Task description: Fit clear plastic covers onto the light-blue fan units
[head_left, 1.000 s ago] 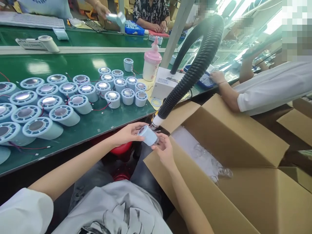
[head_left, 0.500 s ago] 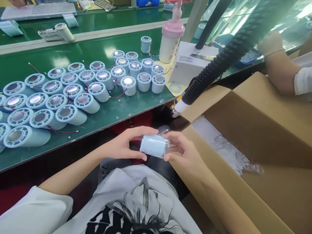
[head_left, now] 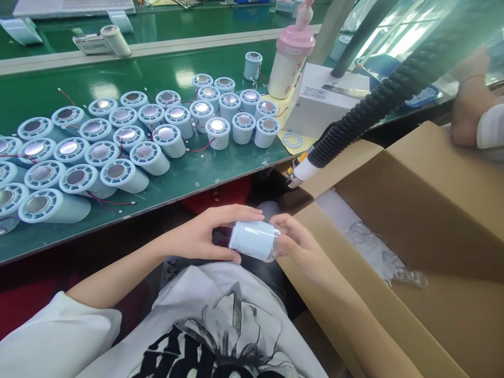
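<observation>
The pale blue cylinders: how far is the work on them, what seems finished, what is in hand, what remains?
Looks done: hard to tell; many cylinders on the green table stand or lie in rows, some with red wires. In hand: left hand and right hand hold one pale blue cylinder with a clear end, over the lap. Left, probably: clear parts in the cardboard box.

I see a pale blue cylinder (head_left: 252, 240) with a clear end. The table (head_left: 165, 79) is dark green. The many round parts (head_left: 118, 152) on it are pale blue with shiny silver middles and thin red wires. The cup (head_left: 289, 60) is cream with a pink lid. The hose (head_left: 394, 86) is black. The box (head_left: 433, 199) is brown. My shirt (head_left: 205, 336) is white with a black drawing.
</observation>
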Action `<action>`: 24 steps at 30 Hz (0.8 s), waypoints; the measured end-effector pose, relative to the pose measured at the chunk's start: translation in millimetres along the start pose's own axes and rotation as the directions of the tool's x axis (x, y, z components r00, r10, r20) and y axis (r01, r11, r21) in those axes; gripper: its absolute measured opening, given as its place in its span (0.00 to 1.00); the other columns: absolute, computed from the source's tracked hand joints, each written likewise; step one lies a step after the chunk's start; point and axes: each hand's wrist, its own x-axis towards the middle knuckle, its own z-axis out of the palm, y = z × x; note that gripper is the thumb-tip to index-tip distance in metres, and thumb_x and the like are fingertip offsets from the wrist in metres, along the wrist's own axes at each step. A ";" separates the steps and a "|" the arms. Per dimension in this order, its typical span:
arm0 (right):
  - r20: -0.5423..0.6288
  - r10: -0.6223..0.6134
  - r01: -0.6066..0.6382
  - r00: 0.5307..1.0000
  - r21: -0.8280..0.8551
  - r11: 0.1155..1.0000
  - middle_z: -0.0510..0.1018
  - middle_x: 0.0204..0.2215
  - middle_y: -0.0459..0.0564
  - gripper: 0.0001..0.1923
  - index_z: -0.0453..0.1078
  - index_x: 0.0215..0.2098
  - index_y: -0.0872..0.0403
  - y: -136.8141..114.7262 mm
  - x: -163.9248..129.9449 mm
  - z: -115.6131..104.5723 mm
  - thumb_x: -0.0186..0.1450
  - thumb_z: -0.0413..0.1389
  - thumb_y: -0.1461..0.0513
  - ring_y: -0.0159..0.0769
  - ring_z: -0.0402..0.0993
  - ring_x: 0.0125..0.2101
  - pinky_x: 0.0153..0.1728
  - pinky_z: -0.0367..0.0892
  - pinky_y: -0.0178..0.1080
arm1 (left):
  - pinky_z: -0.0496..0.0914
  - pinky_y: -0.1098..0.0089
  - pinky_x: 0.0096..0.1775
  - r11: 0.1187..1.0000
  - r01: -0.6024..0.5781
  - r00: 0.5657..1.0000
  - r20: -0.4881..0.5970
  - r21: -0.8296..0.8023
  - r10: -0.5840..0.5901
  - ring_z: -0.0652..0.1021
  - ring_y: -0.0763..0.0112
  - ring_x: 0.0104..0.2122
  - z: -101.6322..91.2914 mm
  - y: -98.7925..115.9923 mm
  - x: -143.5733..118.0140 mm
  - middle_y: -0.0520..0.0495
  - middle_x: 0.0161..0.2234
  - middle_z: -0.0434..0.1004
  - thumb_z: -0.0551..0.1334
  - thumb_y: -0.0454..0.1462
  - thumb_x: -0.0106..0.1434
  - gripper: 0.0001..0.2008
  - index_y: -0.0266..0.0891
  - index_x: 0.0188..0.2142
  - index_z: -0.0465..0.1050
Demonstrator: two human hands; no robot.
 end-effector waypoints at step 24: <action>0.197 0.277 -0.296 0.941 0.073 0.953 0.74 0.18 0.48 0.36 0.67 0.31 0.55 19.1 5.8 -0.8 0.60 0.36 0.35 0.25 0.64 0.12 0.08 0.53 0.26 | 0.69 0.63 0.52 0.991 0.086 0.996 -0.008 -0.099 -0.088 0.68 0.57 0.55 7.4 8.6 0.5 0.40 0.57 0.65 0.67 0.34 0.55 0.30 0.44 0.57 0.64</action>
